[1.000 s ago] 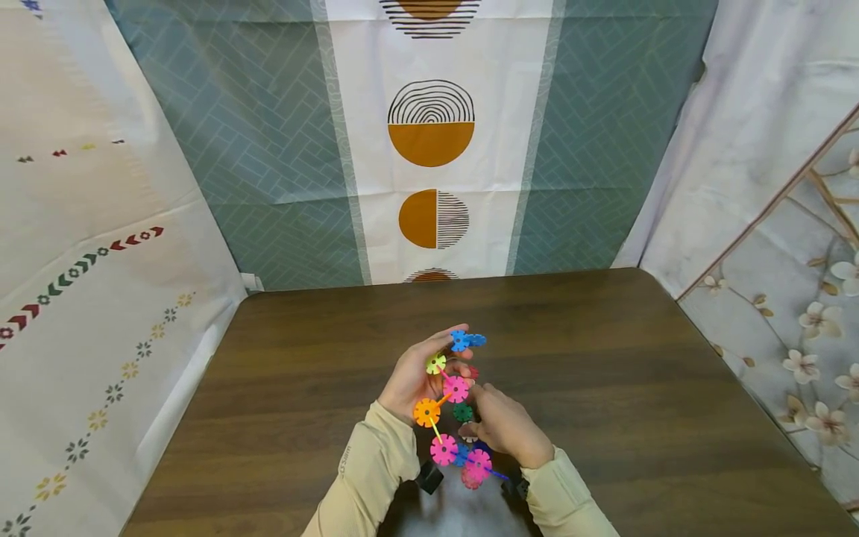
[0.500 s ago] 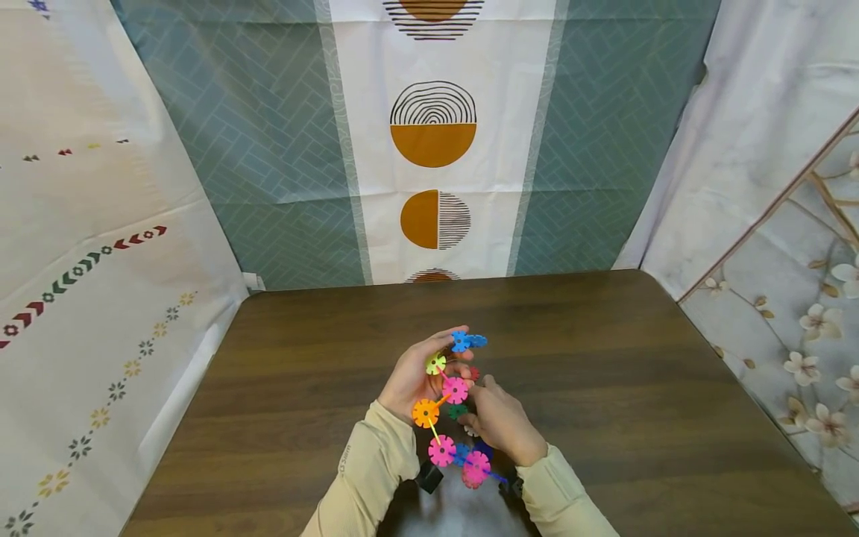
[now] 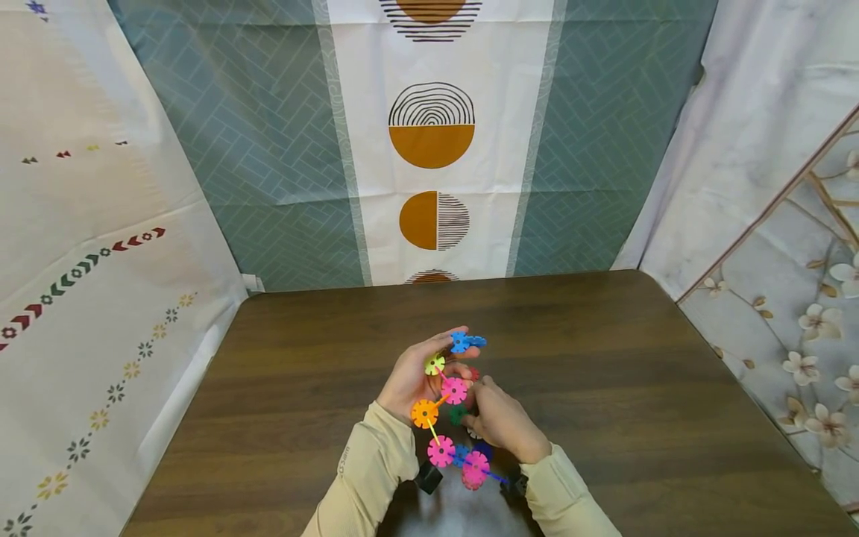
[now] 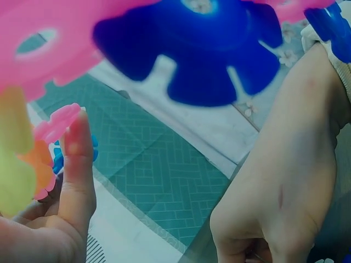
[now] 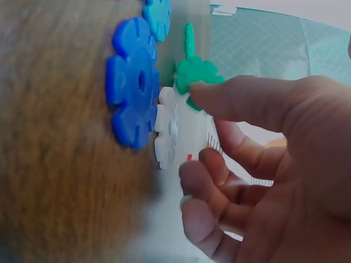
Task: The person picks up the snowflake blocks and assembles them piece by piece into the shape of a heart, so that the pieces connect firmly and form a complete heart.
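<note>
Wood-grain table (image 3: pixel 302 373), dark brown, set before a hanging green-and-white cloth (image 3: pixel 282 149) printed with half-discs and lines. Pale cloths to either side: patterned cloth (image 3: pixel 101 224) at left, flowered cloth (image 3: pixel 772 298) at right.

Work item: chain (image 3: pixel 456 385) of flower-shaped plastic discs, slotted edge to edge, between the hands over the near middle of the table. Contact of its lower end with the wood: cannot tell.

Left hand (image 3: pixel 408 378): palm toward the chain, fingers bent about its upper part, holding it. Blue discs (image 3: pixel 459 342) by the fingertips; yellow-green disc (image 3: pixel 435 365) in front of the palm; orange disc (image 3: pixel 419 415) lower, near the wrist.

Right hand (image 3: pixel 506 421): narrow, thumb and index finger pinching the green disc (image 5: pixel 194 70), other fingers curled. White disc (image 5: pixel 165 129) just beside it, then a dark blue disc (image 5: pixel 127 82). Red disc (image 3: pixel 475 373) close to both hands' fingertips.

Cream sleeves (image 3: pixel 372 459) on both arms; black block (image 3: pixel 428 477) by the left cuff.
</note>
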`<state>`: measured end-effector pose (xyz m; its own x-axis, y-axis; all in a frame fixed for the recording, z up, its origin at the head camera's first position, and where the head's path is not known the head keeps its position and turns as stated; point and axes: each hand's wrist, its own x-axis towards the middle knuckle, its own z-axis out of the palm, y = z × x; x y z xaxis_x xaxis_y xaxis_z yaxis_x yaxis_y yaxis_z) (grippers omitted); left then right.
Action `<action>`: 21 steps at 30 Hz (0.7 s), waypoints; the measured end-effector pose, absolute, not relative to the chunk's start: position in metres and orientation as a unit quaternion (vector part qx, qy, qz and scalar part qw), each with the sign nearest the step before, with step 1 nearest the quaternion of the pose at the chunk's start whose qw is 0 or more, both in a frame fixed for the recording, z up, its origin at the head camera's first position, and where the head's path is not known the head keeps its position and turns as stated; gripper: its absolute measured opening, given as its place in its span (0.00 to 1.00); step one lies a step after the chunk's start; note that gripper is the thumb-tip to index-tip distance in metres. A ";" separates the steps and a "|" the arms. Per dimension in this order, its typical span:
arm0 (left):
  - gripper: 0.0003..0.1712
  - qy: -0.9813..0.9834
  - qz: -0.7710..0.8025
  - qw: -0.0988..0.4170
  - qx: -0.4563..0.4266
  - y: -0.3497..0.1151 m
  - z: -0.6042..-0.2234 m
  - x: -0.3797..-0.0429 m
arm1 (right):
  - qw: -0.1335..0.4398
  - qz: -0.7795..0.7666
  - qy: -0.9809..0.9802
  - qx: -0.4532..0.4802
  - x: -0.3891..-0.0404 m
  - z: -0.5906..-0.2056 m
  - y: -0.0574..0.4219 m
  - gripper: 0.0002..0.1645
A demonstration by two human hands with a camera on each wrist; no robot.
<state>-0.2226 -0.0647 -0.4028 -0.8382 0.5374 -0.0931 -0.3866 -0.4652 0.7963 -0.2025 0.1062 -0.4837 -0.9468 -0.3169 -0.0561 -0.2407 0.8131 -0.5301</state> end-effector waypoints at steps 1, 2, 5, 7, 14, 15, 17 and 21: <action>0.25 0.442 0.850 0.273 0.086 -0.065 -0.403 -0.223 | 0.074 -0.277 0.946 -0.150 -0.203 -0.484 0.107 0.13; 0.25 0.443 0.849 0.275 0.086 -0.066 -0.403 -0.222 | 0.077 -0.290 0.941 -0.154 -0.203 -0.484 0.108 0.12; 0.25 0.427 0.856 0.278 0.086 -0.066 -0.403 -0.222 | 0.082 -0.343 0.921 -0.166 -0.204 -0.484 0.110 0.08; 0.25 0.411 0.864 0.278 0.085 -0.066 -0.403 -0.222 | 0.080 -0.383 0.904 -0.170 -0.204 -0.484 0.113 0.07; 0.24 0.401 0.873 0.264 0.087 -0.066 -0.405 -0.222 | -0.007 -0.485 0.864 -0.135 -0.204 -0.476 0.120 0.12; 0.24 0.401 0.873 0.264 0.086 -0.066 -0.405 -0.222 | -0.030 -0.498 0.857 -0.128 -0.204 -0.474 0.121 0.15; 0.24 0.404 0.872 0.262 0.085 -0.066 -0.405 -0.223 | -0.068 -0.527 0.840 -0.112 -0.204 -0.470 0.123 0.18; 0.23 0.402 0.873 0.264 0.078 -0.066 -0.406 -0.222 | -0.131 -0.601 0.783 -0.093 -0.203 -0.458 0.129 0.15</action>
<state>-0.2222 -0.0658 -0.4056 -0.8487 0.5236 -0.0753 -0.3977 -0.5377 0.7435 -0.2028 0.1294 -0.4582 -0.9486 0.0127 0.3162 -0.3023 0.2594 -0.9172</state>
